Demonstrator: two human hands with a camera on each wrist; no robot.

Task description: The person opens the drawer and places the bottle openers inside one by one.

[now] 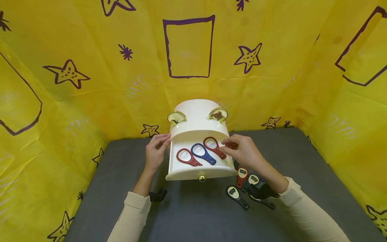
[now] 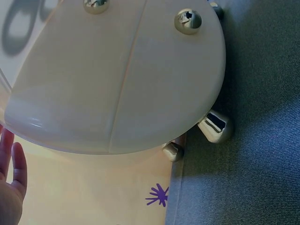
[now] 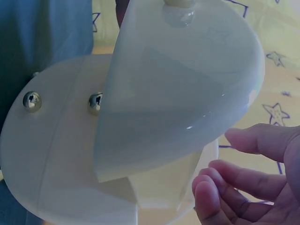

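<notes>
A white rounded cabinet with gold ear-like rings on top stands on the dark table, its upper drawer pulled out. Three bottle openers lie side by side in it: a red one at left, a blue one in the middle, another red one at right. My left hand rests its fingertips against the cabinet's left side. Over the drawer's right edge hovers my right hand, close to the right red opener. The right wrist view shows that hand with thumb and fingers apart, holding nothing.
More bottle openers lie on the table right of the cabinet: a black one, a red one and others partly under my right wrist. A yellow patterned cloth hangs behind and at both sides. Small shiny feet hold the cabinet up.
</notes>
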